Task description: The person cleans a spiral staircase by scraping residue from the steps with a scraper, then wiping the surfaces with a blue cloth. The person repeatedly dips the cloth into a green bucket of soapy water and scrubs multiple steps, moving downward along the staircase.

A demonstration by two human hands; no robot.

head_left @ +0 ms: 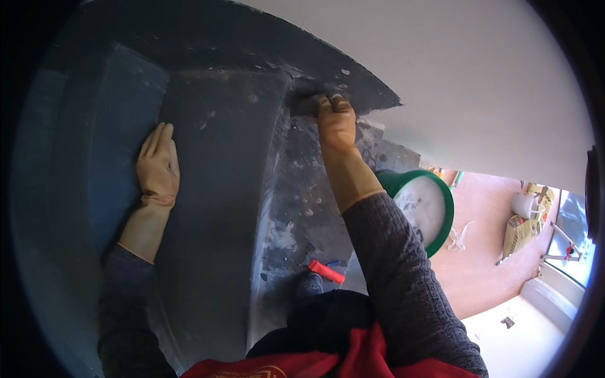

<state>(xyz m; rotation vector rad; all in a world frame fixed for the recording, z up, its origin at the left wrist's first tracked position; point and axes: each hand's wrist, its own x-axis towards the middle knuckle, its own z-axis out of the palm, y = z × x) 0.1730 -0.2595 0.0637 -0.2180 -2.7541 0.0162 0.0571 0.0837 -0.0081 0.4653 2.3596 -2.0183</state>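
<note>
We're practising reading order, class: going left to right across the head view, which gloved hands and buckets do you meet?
Left gloved hand → right gloved hand → green bucket → white bucket.

The 1 view comes from a wide fisheye camera, the left of 2 worn on the person's head. It faces steeply down past the red top (277, 364) at the lower edge, with the left hand (157, 167) and right hand (337, 123) near it, above the middle. Grey steps (211, 132) fill its left; the floor (482, 258) at right lies farther off.
</note>
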